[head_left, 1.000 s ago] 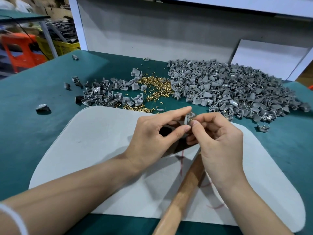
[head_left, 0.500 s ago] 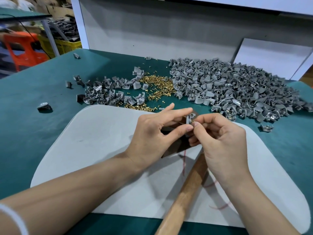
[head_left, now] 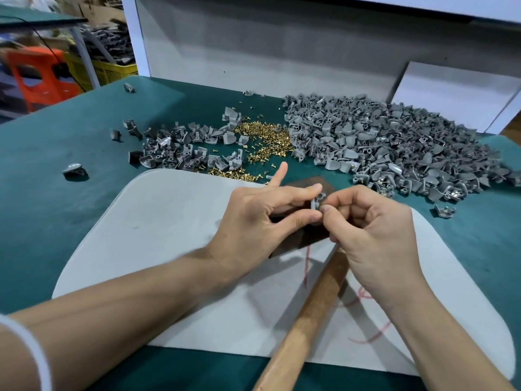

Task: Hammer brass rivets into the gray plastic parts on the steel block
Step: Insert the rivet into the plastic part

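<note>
Gray plastic part (head_left: 317, 203), small, curved shell with round bosses: we found it pinched between the thumb and a finger of the left hand (head_left: 253, 221), another finger lifted clear, just above the dark, rust-brown steel block (head_left: 306, 184) on the pale gray rounded mat (head_left: 169, 221). The right hand (head_left: 375, 235), fingers curled, nipped the part's near edge; any rivet there was too small for us to tell. Step, as we judged: seating a rivet, hammering not yet begun. The next move called for laying the part steady on the block and taking up the wooden-handled hammer (head_left: 304, 320) lying under the right wrist. Loose brass rivets (head_left: 265, 139) lay beyond.
</note>
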Demonstrator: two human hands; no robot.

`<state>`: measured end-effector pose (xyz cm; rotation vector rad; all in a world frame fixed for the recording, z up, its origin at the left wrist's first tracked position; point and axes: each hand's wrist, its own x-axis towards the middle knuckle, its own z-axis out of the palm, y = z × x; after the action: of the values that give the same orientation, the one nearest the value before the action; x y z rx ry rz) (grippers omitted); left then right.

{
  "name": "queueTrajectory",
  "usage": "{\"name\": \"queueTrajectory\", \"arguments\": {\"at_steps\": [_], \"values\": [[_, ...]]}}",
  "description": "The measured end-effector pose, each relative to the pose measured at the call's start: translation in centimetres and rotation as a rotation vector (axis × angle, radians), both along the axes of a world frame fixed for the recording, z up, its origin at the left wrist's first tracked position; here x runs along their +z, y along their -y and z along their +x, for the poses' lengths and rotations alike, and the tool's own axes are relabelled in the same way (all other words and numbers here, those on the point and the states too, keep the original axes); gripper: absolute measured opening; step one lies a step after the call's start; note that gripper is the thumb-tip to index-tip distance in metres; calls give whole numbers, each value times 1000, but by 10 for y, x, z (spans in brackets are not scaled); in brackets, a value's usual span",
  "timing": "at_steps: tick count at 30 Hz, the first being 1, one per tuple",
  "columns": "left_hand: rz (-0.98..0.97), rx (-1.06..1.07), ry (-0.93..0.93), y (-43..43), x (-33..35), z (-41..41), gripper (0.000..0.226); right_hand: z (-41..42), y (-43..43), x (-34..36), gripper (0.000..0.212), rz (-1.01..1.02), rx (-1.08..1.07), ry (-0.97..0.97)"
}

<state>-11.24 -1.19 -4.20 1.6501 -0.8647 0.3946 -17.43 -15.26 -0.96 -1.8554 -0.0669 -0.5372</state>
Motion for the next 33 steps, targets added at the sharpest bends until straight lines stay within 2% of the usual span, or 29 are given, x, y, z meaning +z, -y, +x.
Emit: {"name": "queueTrajectory", "arguments": {"at_steps": [10,16,20,29,33], "values": [[-40,43,8,3,1,-8,37,-3,1,7,16,121,102,-36],[-22,33,18,5,8,-13,37,1,10,5,17,332,181,-110],[-34,36,-2,4,9,-13,33,4,11,2,17,311,230,-106],[-1,35,-21,3,9,-12,32,2,12,6,12,224,181,-124],[15,28,-40,3,7,-11,32,1,15,9,25,202,191,-156]]}}
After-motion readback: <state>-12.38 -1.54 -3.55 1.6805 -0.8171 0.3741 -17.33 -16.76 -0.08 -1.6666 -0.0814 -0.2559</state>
